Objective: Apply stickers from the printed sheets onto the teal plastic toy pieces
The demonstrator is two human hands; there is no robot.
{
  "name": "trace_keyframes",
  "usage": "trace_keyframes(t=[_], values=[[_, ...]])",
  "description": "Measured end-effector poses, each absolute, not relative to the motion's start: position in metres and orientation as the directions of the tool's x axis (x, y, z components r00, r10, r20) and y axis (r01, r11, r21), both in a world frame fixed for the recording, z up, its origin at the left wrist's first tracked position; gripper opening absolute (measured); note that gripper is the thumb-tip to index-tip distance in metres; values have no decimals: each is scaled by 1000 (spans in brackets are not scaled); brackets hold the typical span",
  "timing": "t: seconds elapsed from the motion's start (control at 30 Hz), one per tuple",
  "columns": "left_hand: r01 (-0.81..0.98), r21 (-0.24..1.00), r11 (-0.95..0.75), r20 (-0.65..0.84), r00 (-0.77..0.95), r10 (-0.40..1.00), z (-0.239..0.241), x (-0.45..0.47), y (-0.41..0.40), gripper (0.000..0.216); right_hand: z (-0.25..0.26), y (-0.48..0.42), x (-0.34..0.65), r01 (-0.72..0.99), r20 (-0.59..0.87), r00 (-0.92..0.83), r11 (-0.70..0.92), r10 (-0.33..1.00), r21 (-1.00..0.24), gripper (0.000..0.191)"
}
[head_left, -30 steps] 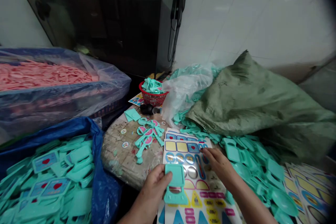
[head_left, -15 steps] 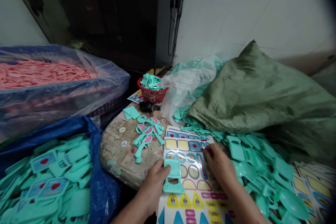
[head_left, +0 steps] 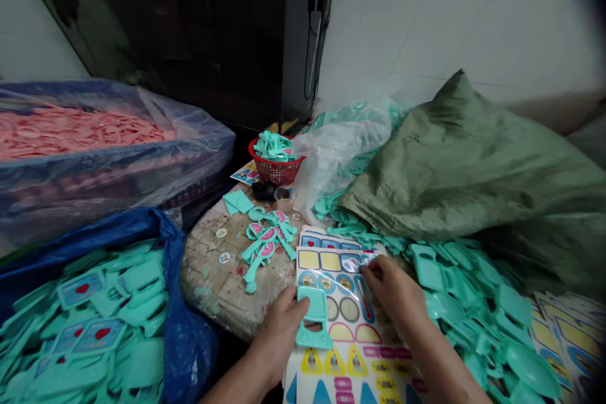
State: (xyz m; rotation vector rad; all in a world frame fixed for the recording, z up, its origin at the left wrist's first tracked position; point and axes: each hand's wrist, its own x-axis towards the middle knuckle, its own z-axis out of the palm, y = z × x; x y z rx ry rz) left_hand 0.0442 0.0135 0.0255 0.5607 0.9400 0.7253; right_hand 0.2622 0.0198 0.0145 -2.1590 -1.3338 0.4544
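Note:
My left hand pinches a turquoise plastic toy piece with a square panel and a cut-out below it. That piece is held over the left side of a sticker sheet printed with yellow squares, circles, triangles and a thermometer. At the sheet's upper right, the fingers of my right hand are closed at the edge of a blue-bordered sticker. The sticker catches the light and looks partly lifted. More sheets lie under this one.
Turquoise pieces with pink stickers lie on the worn table. Behind stands a red basket of turquoise parts. A blue-lined bag of stickered pieces is at left. Loose turquoise parts and a green sack are at right.
My right hand has shifted slightly left over the sheet. The heart sticker, flat before, now shines and seems to be peeling up. My left hand stays in place with the turquoise piece.

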Motion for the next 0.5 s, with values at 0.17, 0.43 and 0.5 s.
trace_keyframes(t=[0.17, 0.43, 0.5], values=[[-281, 737, 614, -503, 379, 777, 27, 44, 14, 31, 41, 20, 248, 439, -82, 339, -235, 937, -868, 28], [-277, 762, 586, -466, 394, 792, 21, 43, 14, 26, 85, -3, 257, -30, -109, 386, -105, 916, -994, 34], [-300, 749, 590, -457, 411, 789, 20, 43, 13, 25, 83, -14, 247, -41, -163, 356, -158, 920, -987, 31]])
